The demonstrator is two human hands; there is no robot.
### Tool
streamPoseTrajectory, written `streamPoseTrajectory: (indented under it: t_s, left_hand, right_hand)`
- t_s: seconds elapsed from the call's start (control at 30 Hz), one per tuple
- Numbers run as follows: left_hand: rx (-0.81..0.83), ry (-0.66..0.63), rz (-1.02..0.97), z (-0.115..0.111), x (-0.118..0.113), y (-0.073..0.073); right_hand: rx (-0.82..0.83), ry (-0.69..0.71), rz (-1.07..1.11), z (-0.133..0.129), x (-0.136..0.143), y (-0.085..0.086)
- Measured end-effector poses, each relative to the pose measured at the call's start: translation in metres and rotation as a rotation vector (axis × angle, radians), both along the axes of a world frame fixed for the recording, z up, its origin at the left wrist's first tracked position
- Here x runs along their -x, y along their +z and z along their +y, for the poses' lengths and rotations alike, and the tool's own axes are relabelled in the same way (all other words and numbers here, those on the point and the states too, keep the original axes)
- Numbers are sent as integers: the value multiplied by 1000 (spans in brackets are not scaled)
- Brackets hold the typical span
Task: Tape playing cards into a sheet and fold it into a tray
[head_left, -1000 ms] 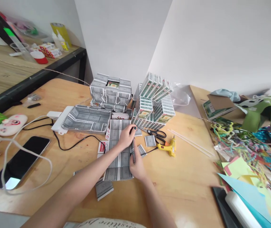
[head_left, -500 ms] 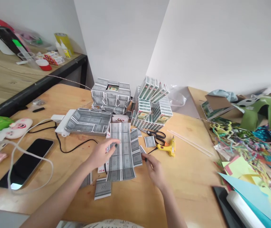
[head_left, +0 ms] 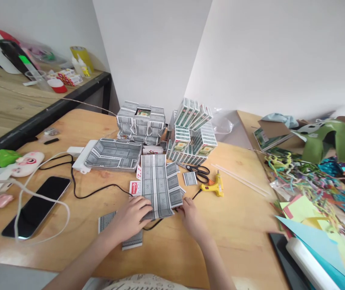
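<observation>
A long panel of joined grey-patterned playing cards [head_left: 155, 181] lies in front of me, its near end bent up. My left hand [head_left: 136, 213] is closed on the panel's lower left corner, fingers curled over the edge. My right hand [head_left: 189, 217] pinches the near right corner of a narrower card strip [head_left: 176, 193], which is partly tucked under the panel. The right fingertips hide the exact grip. Loose folded cards [head_left: 132, 241] lie below my left forearm and wrist. A red-and-white card [head_left: 135, 188] shows at the panel's left.
Behind stand a card-covered box [head_left: 142, 121], an open card tray [head_left: 114, 155] and stacked card packs [head_left: 190, 137]. Scissors [head_left: 201, 174] and a yellow glue gun [head_left: 216, 185] lie right, with clear sticks [head_left: 240, 180]. A phone [head_left: 36, 207] and cables are left; paper scraps [head_left: 305, 217] are far right.
My left hand has come down from beside the panel's middle to its lower left corner. The panel's near end has shifted away slightly, showing a black cable. My right hand stays at the strip.
</observation>
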State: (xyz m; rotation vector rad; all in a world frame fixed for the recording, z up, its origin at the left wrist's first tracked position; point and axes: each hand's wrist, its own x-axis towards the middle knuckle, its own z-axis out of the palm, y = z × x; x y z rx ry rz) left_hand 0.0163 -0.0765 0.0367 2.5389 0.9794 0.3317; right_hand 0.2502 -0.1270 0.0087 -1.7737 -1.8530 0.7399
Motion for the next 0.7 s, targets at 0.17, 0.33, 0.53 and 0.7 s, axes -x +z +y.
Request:
streamPoseTrajectory:
  t_s: [0.17, 0.33, 0.53, 0.7]
  left_hand:
    - [-53, 31, 107, 7, -11, -2]
    - [-40, 55, 143, 11, -33, 0]
    - [92, 57, 130, -3, -61, 1]
    - [238, -88, -95, -4, -66, 16]
  right_hand:
    - [48, 45, -12, -8, -8, 8]
    - [90, -59, 129, -12, -11, 20]
    - [142, -436, 316, -3, 14, 16]
    - [94, -520, 186, 8, 21, 11]
